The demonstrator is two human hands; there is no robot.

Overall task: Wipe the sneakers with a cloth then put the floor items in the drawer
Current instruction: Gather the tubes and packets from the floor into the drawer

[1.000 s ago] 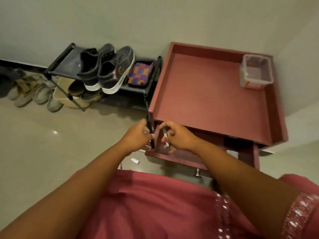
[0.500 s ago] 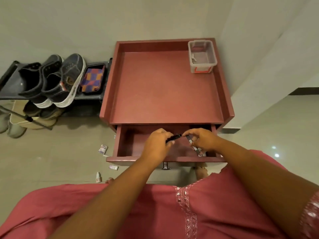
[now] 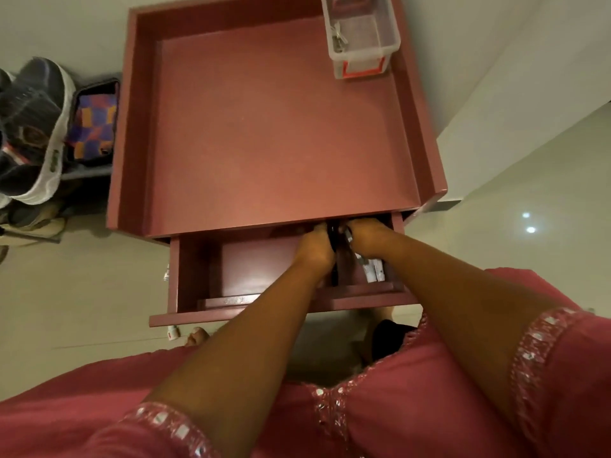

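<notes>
Head view: the open drawer (image 3: 205, 276) sits at the frame's centre, and both hands have sunk deep into its right part, where half a second ago they hovered over its front edge. The left hand (image 3: 314, 251) curls round a slim black item (image 3: 333, 239); the right hand (image 3: 365, 238) pinches a small tube (image 3: 348, 238). At 3 o'clock lie packets (image 3: 373, 271). Small items (image 3: 172, 331) remain on the floor at 8 o'clock, so stowing seems unfinished. Sneakers (image 3: 33, 127) rest at 10 o'clock.

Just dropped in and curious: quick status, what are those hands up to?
Both hands deep in the open drawer. Left hand has a grip on a black stick-like item; right hand pinches a small tube. Small items remain on floor. Nothing blocking.
</notes>
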